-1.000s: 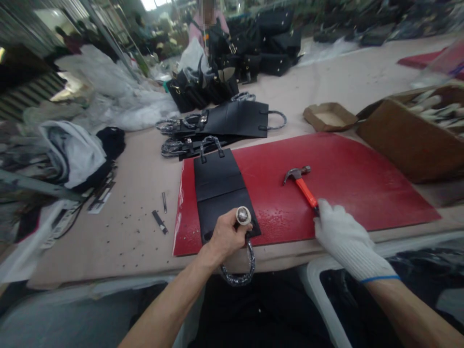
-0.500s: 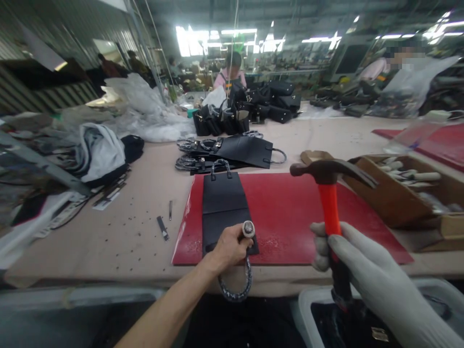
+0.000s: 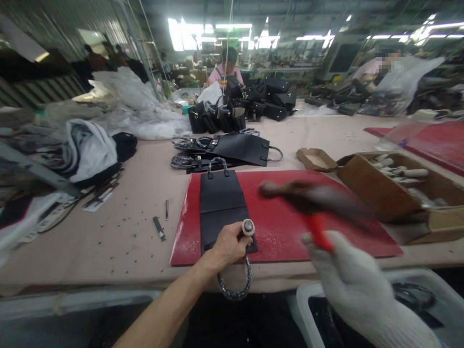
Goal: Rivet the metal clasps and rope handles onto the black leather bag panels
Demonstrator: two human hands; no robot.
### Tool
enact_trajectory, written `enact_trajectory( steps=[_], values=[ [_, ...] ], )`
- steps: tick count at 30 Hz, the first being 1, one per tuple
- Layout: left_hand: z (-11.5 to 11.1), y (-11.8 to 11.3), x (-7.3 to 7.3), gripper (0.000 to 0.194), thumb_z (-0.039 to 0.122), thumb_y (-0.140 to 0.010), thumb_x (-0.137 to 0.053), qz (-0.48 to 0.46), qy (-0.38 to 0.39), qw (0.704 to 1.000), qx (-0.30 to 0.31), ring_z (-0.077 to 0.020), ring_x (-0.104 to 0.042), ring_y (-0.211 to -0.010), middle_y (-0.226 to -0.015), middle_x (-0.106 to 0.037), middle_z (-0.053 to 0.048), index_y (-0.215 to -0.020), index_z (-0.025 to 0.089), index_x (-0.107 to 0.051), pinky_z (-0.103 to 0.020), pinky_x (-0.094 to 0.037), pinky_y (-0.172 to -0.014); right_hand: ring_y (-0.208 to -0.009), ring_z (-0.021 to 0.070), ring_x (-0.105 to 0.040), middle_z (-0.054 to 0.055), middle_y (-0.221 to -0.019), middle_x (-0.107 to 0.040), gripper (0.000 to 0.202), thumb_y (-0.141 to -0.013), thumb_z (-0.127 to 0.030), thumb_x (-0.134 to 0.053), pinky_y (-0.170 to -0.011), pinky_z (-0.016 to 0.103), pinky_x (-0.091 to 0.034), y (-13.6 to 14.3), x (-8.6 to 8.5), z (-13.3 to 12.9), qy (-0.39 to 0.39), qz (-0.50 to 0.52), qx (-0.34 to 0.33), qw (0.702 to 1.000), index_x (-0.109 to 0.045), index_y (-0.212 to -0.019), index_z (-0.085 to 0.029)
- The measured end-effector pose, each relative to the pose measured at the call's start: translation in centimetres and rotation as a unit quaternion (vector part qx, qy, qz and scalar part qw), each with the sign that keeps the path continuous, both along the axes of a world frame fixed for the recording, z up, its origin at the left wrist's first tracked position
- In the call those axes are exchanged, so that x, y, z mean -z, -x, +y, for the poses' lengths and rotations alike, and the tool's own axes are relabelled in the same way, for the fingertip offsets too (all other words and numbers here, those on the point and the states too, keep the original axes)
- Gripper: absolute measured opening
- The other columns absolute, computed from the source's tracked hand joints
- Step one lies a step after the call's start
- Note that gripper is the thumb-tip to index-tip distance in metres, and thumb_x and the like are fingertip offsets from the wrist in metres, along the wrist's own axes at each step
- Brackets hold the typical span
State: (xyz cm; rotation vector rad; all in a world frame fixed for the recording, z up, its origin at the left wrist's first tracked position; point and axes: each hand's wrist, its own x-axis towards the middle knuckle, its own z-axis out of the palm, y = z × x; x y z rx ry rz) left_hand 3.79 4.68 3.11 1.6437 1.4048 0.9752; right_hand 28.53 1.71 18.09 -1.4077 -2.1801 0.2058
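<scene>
My bare left hand [image 3: 229, 245] is closed round a punch [image 3: 248, 226], seen end-on with a round metal head in a pale wrapping. It stands over the near end of a black leather bag panel [image 3: 222, 192], which lies on a red mat [image 3: 286, 232]. One wrapped rope-like handle [image 3: 236, 294] loops off the panel over the table edge; a second handle [image 3: 218, 162] is at its far end. In my gloved right hand [image 3: 353, 278] is a claw hammer [image 3: 308, 195], blurred, its head raised right of the punch. The punch's lower tip is hidden.
More black panels with handles [image 3: 246, 149] lie behind the mat. A cardboard box [image 3: 380, 186] of white spools stands right. A slim metal tool [image 3: 167, 210] and a cutter blade [image 3: 158, 228] lie left. A white bin [image 3: 302, 304] sits below; a co-worker [image 3: 230, 72] is opposite.
The hammer has swung leftward and down toward the punch, its head now tilted and blurred. My left hand and the punch have stayed put on the panel. The view has shifted slightly right.
</scene>
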Motion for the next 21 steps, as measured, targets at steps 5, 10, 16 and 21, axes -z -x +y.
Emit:
enact_trajectory(
  steps=[5, 10, 16, 21],
  values=[
    [0.0, 0.0, -0.4, 0.008, 0.012, -0.081, -0.067, 0.013, 0.001, 1.000, 0.002, -0.0165, -0.065, -0.074, -0.077, -0.071, 0.000, -0.079, 0.019, -0.066, -0.026, -0.047, -0.070, -0.047, 0.0176, -0.059, 0.000, -0.059, -0.063, 0.033, -0.103, -0.047, -0.046, -0.047, 0.028, -0.042, 0.0, 0.1, 0.2, 0.044, 0.009, -0.028, 0.999, -0.057, -0.079, -0.026],
    [-0.1, -0.1, -1.0, 0.008, 0.011, -0.080, -0.069, 0.059, 0.014, 0.998, -0.010, -0.0162, -0.063, -0.074, -0.079, -0.070, 0.000, -0.081, 0.019, -0.068, -0.026, -0.043, -0.068, -0.045, 0.0182, -0.060, 0.001, -0.059, -0.065, 0.036, -0.104, -0.050, -0.040, -0.047, 0.029, -0.041, -0.9, 1.2, 0.1, 0.013, 0.010, -0.017, 1.000, -0.058, -0.085, -0.025],
    [-0.2, -0.4, -1.5, 0.011, 0.010, -0.080, -0.069, 0.073, 0.016, 0.997, -0.015, -0.0166, -0.062, -0.075, -0.081, -0.071, 0.000, -0.086, 0.019, -0.070, -0.027, -0.041, -0.070, -0.063, 0.0268, -0.072, 0.006, -0.069, -0.072, 0.033, -0.102, -0.047, -0.043, -0.055, 0.033, -0.042, -5.5, 6.7, 2.5, 0.068, -0.211, 0.051, 0.974, -0.062, -0.089, -0.024],
    [0.0, -0.6, -1.8, 0.013, 0.010, -0.078, -0.069, 0.070, 0.013, 0.997, -0.012, -0.0179, -0.062, -0.077, -0.082, -0.071, 0.000, -0.086, 0.020, -0.068, -0.028, -0.040, -0.072, -0.071, 0.0260, -0.071, 0.012, -0.091, -0.074, 0.030, -0.102, -0.034, -0.041, -0.058, 0.034, -0.042, -6.4, 11.2, 5.8, 0.065, -0.232, 0.147, 0.959, -0.066, -0.105, -0.018]
  ],
)
